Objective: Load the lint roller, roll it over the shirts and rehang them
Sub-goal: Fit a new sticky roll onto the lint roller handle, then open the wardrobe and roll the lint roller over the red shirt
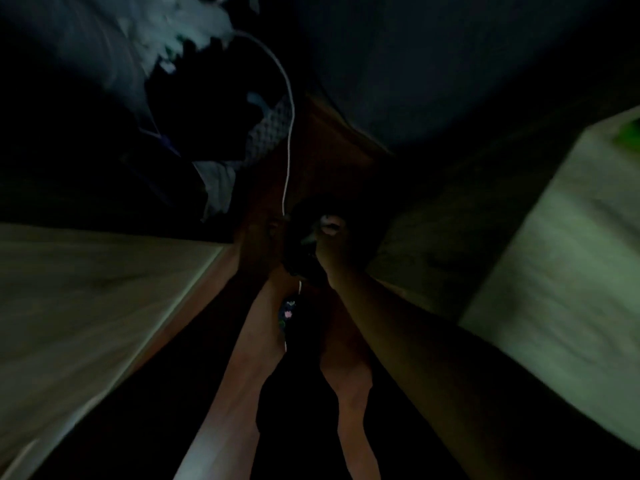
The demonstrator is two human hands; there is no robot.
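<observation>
The view is very dark and blurred. Both my arms reach forward into a wardrobe. My right hand [330, 232] is closed in a fist on a dark garment [299, 251] bunched at the centre. My left hand [265, 233] sits just left of that garment, at the lower end of a thin white curved line [290, 133] that may be a wire hanger; its fingers are lost in shadow. A small floral-patterned piece of cloth [287, 313] hangs between my forearms. No lint roller can be made out.
Pale and patterned clothes [207, 39] hang at the upper left. A light wooden panel [86, 306] runs along the left and another [571, 254] stands at the right. A large dark surface [450, 64] fills the upper right.
</observation>
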